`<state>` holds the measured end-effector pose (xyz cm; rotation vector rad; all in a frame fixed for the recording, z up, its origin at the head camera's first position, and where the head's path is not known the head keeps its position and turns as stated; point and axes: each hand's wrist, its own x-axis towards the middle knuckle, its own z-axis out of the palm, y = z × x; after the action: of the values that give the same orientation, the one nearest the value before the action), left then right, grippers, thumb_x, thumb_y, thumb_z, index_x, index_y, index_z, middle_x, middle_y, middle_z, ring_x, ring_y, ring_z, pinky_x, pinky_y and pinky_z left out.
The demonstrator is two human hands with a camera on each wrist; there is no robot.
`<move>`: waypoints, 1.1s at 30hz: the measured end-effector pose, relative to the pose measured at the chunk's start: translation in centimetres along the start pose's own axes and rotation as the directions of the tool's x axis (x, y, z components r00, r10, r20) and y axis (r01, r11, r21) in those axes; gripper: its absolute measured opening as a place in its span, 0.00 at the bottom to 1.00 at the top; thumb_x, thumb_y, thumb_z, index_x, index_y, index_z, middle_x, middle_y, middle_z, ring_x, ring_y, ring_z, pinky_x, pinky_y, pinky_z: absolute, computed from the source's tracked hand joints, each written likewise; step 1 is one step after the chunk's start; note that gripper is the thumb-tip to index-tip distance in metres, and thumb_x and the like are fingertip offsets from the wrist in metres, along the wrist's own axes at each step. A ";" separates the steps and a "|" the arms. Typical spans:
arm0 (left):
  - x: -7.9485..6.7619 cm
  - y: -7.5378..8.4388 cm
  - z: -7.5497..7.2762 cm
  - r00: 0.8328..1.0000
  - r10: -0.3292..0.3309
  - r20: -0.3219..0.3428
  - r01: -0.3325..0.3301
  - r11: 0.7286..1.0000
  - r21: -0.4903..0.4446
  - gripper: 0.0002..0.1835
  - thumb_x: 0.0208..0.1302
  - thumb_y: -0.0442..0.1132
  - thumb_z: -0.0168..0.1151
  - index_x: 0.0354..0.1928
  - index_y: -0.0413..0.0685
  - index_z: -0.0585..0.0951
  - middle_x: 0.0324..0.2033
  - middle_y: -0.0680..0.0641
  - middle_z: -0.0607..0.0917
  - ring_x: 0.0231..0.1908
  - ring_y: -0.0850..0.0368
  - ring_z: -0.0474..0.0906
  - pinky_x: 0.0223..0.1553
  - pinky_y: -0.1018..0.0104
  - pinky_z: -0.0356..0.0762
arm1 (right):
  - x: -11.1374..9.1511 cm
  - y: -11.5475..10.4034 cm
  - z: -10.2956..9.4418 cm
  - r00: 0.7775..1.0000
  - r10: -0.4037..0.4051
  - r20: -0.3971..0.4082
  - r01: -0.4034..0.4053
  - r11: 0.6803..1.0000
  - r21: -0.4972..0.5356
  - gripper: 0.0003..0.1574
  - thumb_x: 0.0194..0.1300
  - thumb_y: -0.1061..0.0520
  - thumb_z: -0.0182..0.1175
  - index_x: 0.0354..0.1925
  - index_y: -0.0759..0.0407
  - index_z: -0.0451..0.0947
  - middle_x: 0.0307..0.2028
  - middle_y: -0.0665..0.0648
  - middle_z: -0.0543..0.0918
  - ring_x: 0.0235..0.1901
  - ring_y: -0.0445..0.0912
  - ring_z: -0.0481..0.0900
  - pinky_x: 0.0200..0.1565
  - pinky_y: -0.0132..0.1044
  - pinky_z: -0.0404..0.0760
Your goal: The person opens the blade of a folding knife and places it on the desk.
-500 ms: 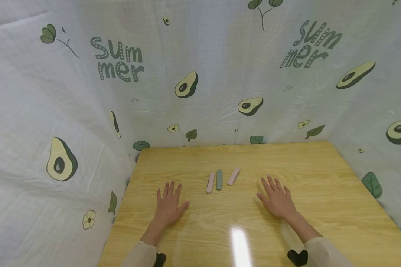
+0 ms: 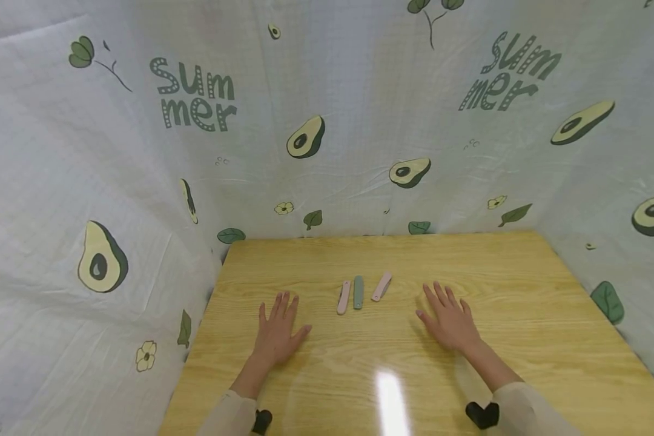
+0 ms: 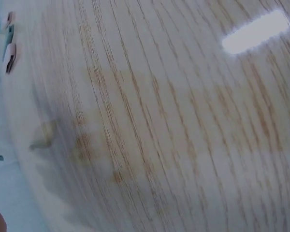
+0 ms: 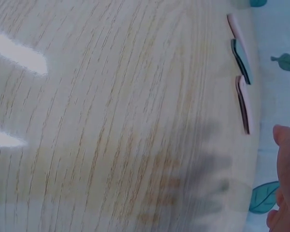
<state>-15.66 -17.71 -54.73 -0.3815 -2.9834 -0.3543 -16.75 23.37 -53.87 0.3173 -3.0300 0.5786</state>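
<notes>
Three slim folding knives, folded up, lie side by side on the wooden table in the head view. One is pink, the middle one is grey-green, and the other pink one is slanted on the right. My left hand is to their left, palm down, fingers spread. To their right, my right hand is also palm down with spread fingers. Both hands are apart from the knives and hold nothing. Whether the palms touch the table cannot be told. In the right wrist view, my thumb side shows at the edge.
A white cloth printed with avocados, leaves and lettering hangs behind the table and along both sides. A bright light reflection lies on the tabletop near the front. Pale sleeves cover the forearms.
The head view has shifted very slightly. My right hand has moved a little up and to the left; the left hand stays almost in place. The knives lie as before.
</notes>
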 end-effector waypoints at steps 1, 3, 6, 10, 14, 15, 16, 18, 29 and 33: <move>0.0 0.0 0.0 1.000 0.001 -0.004 -0.001 1.000 -0.006 0.41 0.67 0.65 0.49 0.74 0.48 0.59 0.74 0.39 0.56 0.75 0.43 0.48 0.70 0.32 0.43 | 0.1 -0.1 -0.1 1.000 0.002 -0.003 -0.002 1.000 0.002 0.44 0.72 0.36 0.47 0.75 0.56 0.52 0.74 0.69 0.52 0.72 0.69 0.49 0.64 0.74 0.49; 0.1 0.0 0.1 1.000 0.001 -0.017 -0.001 1.000 -0.015 0.41 0.67 0.65 0.50 0.73 0.48 0.59 0.74 0.39 0.55 0.75 0.40 0.48 0.69 0.31 0.43 | 0.2 -0.1 -0.1 1.000 0.001 -0.009 -0.001 1.000 -0.001 0.43 0.72 0.36 0.47 0.75 0.56 0.53 0.74 0.69 0.53 0.72 0.69 0.50 0.64 0.74 0.49; 0.2 0.1 0.3 0.999 -0.003 -0.038 0.002 1.000 -0.021 0.40 0.66 0.64 0.51 0.73 0.49 0.60 0.74 0.38 0.55 0.74 0.37 0.49 0.68 0.30 0.44 | 0.5 -0.3 -0.2 1.000 -0.005 -0.007 0.005 1.000 -0.014 0.44 0.72 0.36 0.46 0.75 0.56 0.52 0.74 0.68 0.53 0.72 0.68 0.50 0.64 0.74 0.50; 0.4 0.3 0.4 0.999 -0.006 -0.047 0.005 1.000 -0.024 0.41 0.65 0.65 0.52 0.73 0.50 0.60 0.74 0.38 0.55 0.73 0.36 0.49 0.68 0.30 0.46 | 0.9 -0.6 -0.2 1.000 -0.014 -0.002 0.014 1.000 -0.017 0.44 0.72 0.35 0.46 0.75 0.55 0.50 0.74 0.67 0.52 0.72 0.68 0.49 0.65 0.73 0.50; 0.8 0.7 0.2 1.000 -0.004 -0.025 0.003 0.999 -0.044 0.41 0.66 0.64 0.52 0.73 0.49 0.60 0.74 0.37 0.54 0.74 0.36 0.48 0.68 0.30 0.44 | 1.3 -1.2 -0.4 1.000 -0.018 0.009 0.018 1.000 0.007 0.44 0.72 0.36 0.47 0.75 0.56 0.50 0.75 0.67 0.51 0.73 0.67 0.47 0.65 0.73 0.49; 0.9 0.8 0.0 1.000 -0.002 -0.015 0.001 0.999 -0.044 0.41 0.66 0.64 0.51 0.73 0.48 0.59 0.74 0.37 0.54 0.74 0.37 0.48 0.69 0.30 0.43 | 1.4 -1.4 -0.4 1.000 -0.019 0.014 0.019 1.000 0.011 0.44 0.72 0.36 0.47 0.75 0.56 0.50 0.75 0.66 0.51 0.73 0.67 0.47 0.65 0.73 0.48; 1.0 0.9 0.0 1.000 0.002 -0.007 -0.002 0.999 -0.041 0.41 0.67 0.64 0.50 0.73 0.48 0.59 0.74 0.38 0.54 0.74 0.39 0.48 0.70 0.31 0.43 | 1.5 -1.6 -0.4 1.000 -0.020 0.018 0.020 1.000 0.014 0.44 0.72 0.36 0.47 0.75 0.56 0.49 0.75 0.66 0.50 0.73 0.67 0.46 0.66 0.73 0.48; 1.1 1.0 -0.1 1.000 0.013 0.006 -0.013 1.000 -0.028 0.41 0.68 0.65 0.49 0.74 0.47 0.58 0.75 0.39 0.54 0.75 0.41 0.47 0.71 0.34 0.43 | 1.7 -2.0 -0.4 1.000 -0.025 0.018 0.025 1.000 0.013 0.44 0.72 0.37 0.47 0.75 0.56 0.49 0.75 0.67 0.50 0.73 0.67 0.46 0.66 0.73 0.48; 1.3 1.4 0.1 1.000 0.005 0.009 -0.005 1.000 -0.012 0.40 0.68 0.65 0.48 0.74 0.50 0.57 0.74 0.39 0.55 0.75 0.41 0.47 0.70 0.33 0.45 | 2.4 -3.2 0.1 0.998 -0.060 -0.014 0.060 0.998 0.004 0.44 0.71 0.39 0.51 0.75 0.56 0.51 0.74 0.67 0.53 0.73 0.67 0.49 0.65 0.72 0.51; 1.5 1.7 0.2 1.000 0.006 0.017 -0.005 1.000 -0.016 0.40 0.68 0.63 0.50 0.74 0.50 0.59 0.74 0.38 0.56 0.74 0.39 0.47 0.70 0.32 0.44 | 2.8 -3.6 0.6 0.998 -0.069 -0.008 0.069 0.998 0.013 0.43 0.71 0.40 0.52 0.75 0.55 0.51 0.74 0.66 0.54 0.73 0.66 0.50 0.66 0.73 0.52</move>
<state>-16.68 -15.69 -54.38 -0.3965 -2.9973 -0.3759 -18.73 19.31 -52.95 0.4177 -2.9952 0.5931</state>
